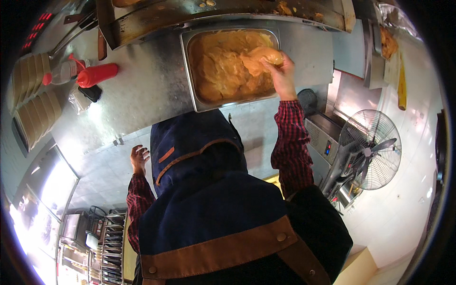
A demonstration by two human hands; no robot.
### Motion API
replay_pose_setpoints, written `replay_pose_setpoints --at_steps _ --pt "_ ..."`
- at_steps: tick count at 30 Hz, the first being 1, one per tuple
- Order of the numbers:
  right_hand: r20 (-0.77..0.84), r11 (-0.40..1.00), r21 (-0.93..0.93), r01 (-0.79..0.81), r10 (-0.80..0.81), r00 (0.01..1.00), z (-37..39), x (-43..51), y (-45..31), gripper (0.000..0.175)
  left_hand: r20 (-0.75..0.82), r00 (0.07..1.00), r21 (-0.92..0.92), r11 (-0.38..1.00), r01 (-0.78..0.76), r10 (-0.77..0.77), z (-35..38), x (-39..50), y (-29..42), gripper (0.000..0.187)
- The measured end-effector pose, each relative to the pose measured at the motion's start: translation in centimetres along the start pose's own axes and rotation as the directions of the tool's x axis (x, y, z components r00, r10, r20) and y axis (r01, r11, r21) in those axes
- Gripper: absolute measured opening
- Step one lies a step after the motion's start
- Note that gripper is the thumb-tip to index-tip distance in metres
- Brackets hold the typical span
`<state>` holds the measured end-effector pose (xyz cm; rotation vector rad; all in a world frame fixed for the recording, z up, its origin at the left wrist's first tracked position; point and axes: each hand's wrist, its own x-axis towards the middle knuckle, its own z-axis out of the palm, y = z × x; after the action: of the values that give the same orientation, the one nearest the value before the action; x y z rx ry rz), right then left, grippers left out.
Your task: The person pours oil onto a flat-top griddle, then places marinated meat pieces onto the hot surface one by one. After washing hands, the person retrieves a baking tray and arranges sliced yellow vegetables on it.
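Note:
My right hand [285, 76] pinches a piece of marinated raw meat [265, 57] between thumb and fingers, over the right side of a rectangular steel pan [195, 101]. More coated meat [224, 71] in an orange-brown sauce fills the pan, which stands at the front edge of a steel counter [149, 78]. My left hand [139, 155] hangs at the left of my apron, in front of the counter, with fingers loosely curled and apart and nothing seen in it.
A soiled metal griddle or tray edge [228, 17] runs behind the pan. At left are a red squeeze bottle [98, 74], a clear bottle [64, 72], a black item [92, 93] and stacked containers [37, 114]. A caged fan [370, 149] stands at right beside a metal appliance [322, 139].

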<state>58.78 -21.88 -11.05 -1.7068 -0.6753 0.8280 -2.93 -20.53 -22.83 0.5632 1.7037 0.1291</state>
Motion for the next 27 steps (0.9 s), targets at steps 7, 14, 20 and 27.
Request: replay_pose_setpoints --at_steps 7,14,20,27 --pt "0.036 0.998 0.027 0.056 -0.057 0.998 -0.2 3.3 -11.9 0.027 -0.053 0.996 0.011 0.997 -0.073 0.074 -0.5 2.8 -3.5 0.022" --pt "0.126 0.878 -0.271 0.395 -0.374 0.919 4.7 14.2 -24.2 0.033 -0.028 0.998 -0.193 0.980 0.043 -0.049 -0.6 3.5 -4.6 0.023" --pt "0.094 0.899 -0.204 0.387 -0.376 0.922 12.9 28.7 -25.9 0.032 -0.084 0.996 -0.266 0.964 0.002 -0.025 -1.9 2.1 -4.3 0.026" --pt "0.072 0.612 -0.755 0.236 -0.281 0.957 16.8 39.0 -22.3 0.028 -0.145 0.986 -0.313 0.949 0.032 -0.081 -3.9 -0.2 -6.6 0.024"
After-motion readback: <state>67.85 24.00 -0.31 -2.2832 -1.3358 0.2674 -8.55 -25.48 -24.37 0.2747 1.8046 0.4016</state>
